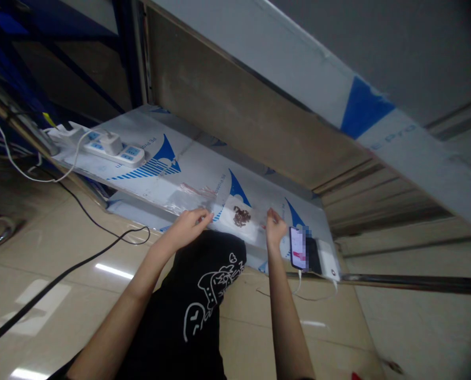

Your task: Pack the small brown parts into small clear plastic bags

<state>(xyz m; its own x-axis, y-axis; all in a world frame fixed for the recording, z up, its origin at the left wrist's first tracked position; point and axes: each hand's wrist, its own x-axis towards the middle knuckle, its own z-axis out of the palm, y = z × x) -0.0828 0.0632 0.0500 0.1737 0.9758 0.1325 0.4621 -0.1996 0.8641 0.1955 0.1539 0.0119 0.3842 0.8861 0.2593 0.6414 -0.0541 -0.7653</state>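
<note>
The left hand (198, 219) is at the near edge of the shelf (198, 158), its fingers bent and the thumb close to the forefinger; whether they pinch anything, I cannot tell. Just beyond it lies a crumpled clear plastic bag (191, 198) with some reddish marks. The right hand (275, 228) is further right, fingers curled in and thumb near the forefinger; I cannot tell whether something small is between them.

Between the hands, a loose heap of small brown pieces (242, 216) lies on a white sheet (229, 220) on the shelf, apart from both hands. Right of the right hand are a phone (297, 248) with its screen lit, a black item (313, 256) and a white box (329, 261). At the far left of the shelf is a white power strip (116, 150) with plugs in it. A black cable (118, 238) trails over the tiled floor (247, 327) at left
</note>
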